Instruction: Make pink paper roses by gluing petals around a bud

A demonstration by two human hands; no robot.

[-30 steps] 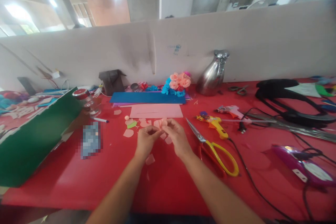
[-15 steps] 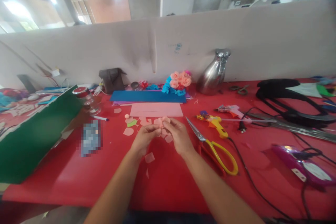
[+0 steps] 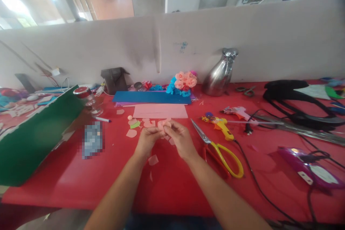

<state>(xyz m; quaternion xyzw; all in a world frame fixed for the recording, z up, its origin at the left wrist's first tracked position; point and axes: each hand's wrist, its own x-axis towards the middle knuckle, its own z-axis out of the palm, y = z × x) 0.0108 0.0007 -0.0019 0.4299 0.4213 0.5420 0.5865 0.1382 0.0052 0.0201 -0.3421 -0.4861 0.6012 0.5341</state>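
Observation:
Between my two hands is a small pink paper flower, pinched by the fingers of both. My left hand is closed on its left side, thumb against the lower part. From the right, my right hand presses its thumb and fingers onto the petals. Loose pink petal pieces lie on the red table around the hands, with a small green piece among them. A pink sheet lies just beyond. My fingers partly hide the flower.
Yellow-and-red handled scissors lie right of my hands, near a yellow glue gun and a pink one. A purple power strip with cords lies far right. Behind stand finished paper flowers and a steel jug. A green board borders the left.
The fingers have shifted a little around the pink flower, and its petals now show more plainly between them. The camera view has moved slightly; the things on the table lie as before.

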